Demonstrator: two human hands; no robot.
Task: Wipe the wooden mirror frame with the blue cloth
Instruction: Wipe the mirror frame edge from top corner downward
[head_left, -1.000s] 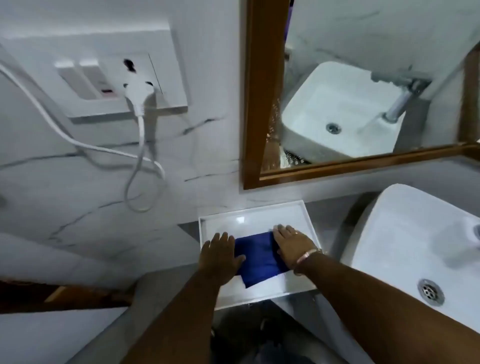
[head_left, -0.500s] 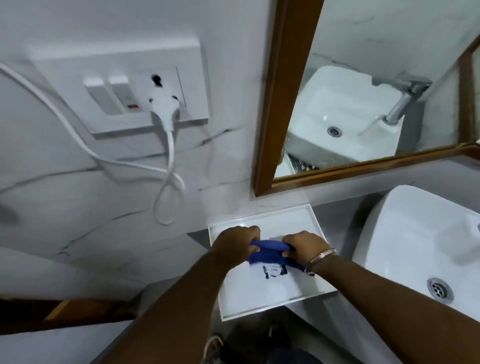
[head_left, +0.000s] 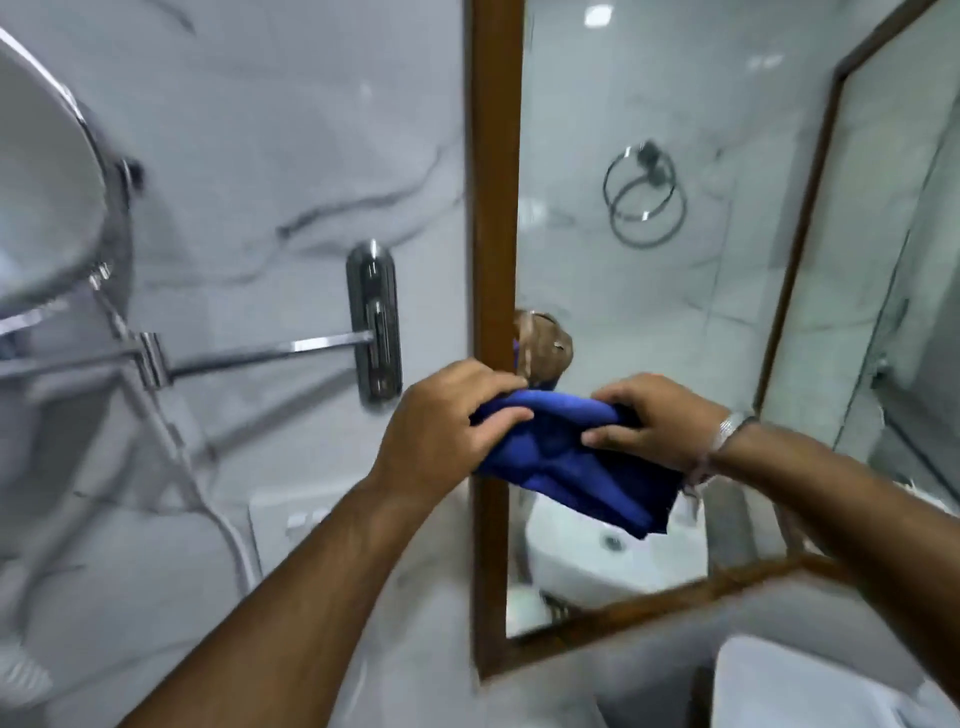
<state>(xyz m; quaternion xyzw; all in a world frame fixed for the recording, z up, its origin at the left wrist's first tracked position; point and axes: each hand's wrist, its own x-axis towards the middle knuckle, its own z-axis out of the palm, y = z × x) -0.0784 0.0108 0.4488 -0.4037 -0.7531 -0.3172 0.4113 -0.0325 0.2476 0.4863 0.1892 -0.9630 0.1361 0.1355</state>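
Deep blue cloth (head_left: 571, 462), brown wooden mirror frame (head_left: 493, 208), white grey-veined marble wall (head_left: 270, 156), chrome bracket (head_left: 374, 322)

Bare forearms, no sleeves; a silver bangle (head_left: 730, 425) at the right wrist.

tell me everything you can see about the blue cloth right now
The blue cloth is a deep royal blue, soft, matte fabric, bunched and creased rather than spread flat. It is held up in the air in front of the wooden mirror frame and the glass. The left hand pinches its left end, the right hand grips its upper right edge, and a loose corner hangs down to the lower right. Whether it touches the frame cannot be told.
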